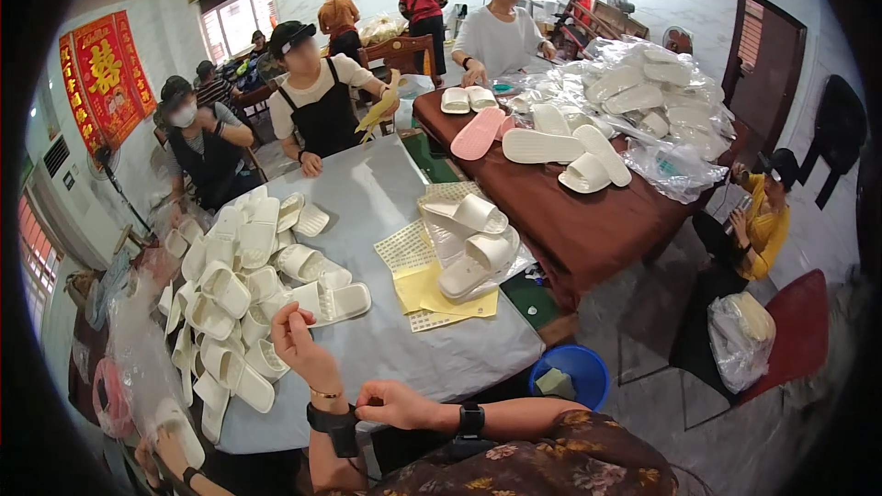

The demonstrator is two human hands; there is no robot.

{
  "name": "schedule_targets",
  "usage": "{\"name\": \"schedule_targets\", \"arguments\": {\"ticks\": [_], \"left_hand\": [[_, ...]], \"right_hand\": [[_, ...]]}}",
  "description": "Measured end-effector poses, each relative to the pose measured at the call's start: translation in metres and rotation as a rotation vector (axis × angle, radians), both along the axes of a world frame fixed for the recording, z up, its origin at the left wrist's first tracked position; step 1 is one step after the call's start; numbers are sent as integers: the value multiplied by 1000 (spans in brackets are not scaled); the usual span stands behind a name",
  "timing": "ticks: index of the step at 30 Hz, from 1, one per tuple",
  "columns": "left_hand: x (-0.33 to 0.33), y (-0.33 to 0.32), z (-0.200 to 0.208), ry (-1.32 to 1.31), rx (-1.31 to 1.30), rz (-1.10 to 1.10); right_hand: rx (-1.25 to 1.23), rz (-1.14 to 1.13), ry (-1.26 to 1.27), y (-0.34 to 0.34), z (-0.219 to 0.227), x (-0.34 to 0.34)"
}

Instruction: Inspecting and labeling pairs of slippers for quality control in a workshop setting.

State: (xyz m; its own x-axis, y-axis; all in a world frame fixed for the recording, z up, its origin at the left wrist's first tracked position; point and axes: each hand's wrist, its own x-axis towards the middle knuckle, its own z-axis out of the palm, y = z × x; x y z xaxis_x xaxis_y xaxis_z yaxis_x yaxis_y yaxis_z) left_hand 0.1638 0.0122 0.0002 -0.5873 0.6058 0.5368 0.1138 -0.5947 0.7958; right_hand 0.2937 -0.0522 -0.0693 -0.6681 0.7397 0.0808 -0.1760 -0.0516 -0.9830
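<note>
My left hand (305,347) is raised over the near edge of the grey table, fingers loosely bent and holding nothing. My right hand (401,404) is curled against the black wristband (334,429) on my left wrist, its fingertips closed at the band's edge. Just beyond my left hand lies a white slipper (342,302), at the edge of a large heap of white slippers (241,262). To the right, a pair of white slippers (478,257) rests on clear plastic, over yellow sheets (441,296) and label sheets (404,248).
A brown-covered table (588,239) at the right bears white and pink slippers (478,133) and a bagged pile (661,92). A blue bin (588,372) stands near my right elbow. Several people work around the tables; another person's hand (165,450) reaches in at lower left.
</note>
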Motion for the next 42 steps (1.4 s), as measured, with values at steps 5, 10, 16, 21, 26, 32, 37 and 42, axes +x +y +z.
{"name": "schedule_targets", "arguments": {"ticks": [5,10,16,21,26,32,37,42], "left_hand": [[-29,6,-20,239,-17,94],[-16,11,-18,67,-98,15],[9,12,-32,-114,-194,-98],[26,8,-34,-91,-221,-224],[40,2,-30,-46,-226,-273],[51,-8,-25,-32,-206,-299],[54,-12,-20,28,-205,-316],[54,-16,-18,23,-206,-314]], "right_hand": [[155,-62,18,-10,4,9],[-271,262,181,2,-20,4],[-434,184,-5,10,-41,-5],[-613,374,58,11,-42,10],[-504,406,186,12,-73,3],[-246,380,155,11,-62,8],[-601,492,173,6,-55,11],[-696,608,305,5,-33,18]]}}
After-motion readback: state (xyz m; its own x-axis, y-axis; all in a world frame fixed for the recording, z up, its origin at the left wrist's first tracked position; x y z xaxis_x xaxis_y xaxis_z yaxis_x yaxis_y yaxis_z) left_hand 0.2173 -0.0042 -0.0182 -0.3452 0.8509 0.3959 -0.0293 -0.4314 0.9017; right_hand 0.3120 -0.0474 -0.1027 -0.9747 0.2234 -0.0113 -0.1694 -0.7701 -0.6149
